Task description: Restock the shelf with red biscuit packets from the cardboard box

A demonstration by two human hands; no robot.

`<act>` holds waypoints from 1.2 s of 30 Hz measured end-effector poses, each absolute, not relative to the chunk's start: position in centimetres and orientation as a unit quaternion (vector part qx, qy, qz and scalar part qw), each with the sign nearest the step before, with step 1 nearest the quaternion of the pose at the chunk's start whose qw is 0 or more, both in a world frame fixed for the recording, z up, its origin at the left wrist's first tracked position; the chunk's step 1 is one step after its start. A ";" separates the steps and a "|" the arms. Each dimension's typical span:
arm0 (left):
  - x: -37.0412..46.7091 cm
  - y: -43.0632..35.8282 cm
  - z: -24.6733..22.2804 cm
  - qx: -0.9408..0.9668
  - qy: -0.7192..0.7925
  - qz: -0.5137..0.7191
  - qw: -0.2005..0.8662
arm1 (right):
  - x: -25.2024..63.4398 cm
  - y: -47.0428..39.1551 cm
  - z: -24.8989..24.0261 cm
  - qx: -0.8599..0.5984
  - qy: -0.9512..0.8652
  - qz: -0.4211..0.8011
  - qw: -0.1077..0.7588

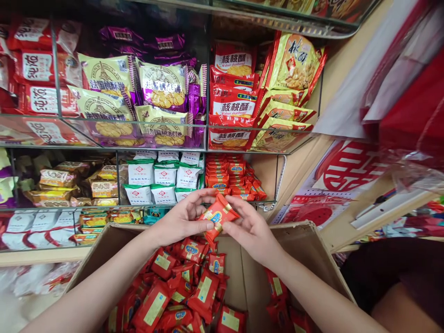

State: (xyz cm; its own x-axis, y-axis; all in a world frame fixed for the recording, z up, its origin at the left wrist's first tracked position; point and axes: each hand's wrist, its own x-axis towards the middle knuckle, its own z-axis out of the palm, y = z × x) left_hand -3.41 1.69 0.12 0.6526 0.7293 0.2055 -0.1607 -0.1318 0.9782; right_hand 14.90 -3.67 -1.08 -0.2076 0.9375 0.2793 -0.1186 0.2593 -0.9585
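Above an open cardboard box [301, 240], both hands hold one small red packet [219, 215] with a blue and gold label. My left hand [187, 217] grips its left side, thumb on the front. On the packet's right side are the thumb and fingers of my right hand [251, 229]. Many similar red packets [192, 249] lie loose in the box below, mostly at its left, with a few at the right. Right behind my hands, stacked red packets [236, 169] sit in a low shelf compartment.
Glass-fronted shelves [138, 136] hold bagged biscuits [163, 85] and white-green packets [140, 173]. A glass shelf edge [243, 203] runs just behind my hands. Red hanging items [416, 92] are at upper right. A person's dark-clothed body part [398, 273] shows at lower right.
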 end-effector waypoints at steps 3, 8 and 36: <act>-3.4 1.8 0.0 0.672 0.210 0.347 0.619 | 14.6 -3.2 -1.0 -0.369 -0.547 0.539 0.523; -3.3 1.4 0.3 0.670 0.234 0.347 0.613 | 14.6 -3.3 -0.9 -0.377 -0.555 0.543 0.505; -2.9 0.6 0.3 0.701 0.331 0.359 0.520 | 21.0 11.5 1.8 -0.576 -0.763 0.050 0.290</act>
State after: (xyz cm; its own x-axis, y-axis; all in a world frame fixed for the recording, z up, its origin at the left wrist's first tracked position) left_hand -2.89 0.61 0.34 0.5230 0.8373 0.1594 0.0903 -0.2403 0.9665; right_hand 21.00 11.45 1.79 -0.1687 0.9073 0.3851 0.8488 0.3324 -0.4112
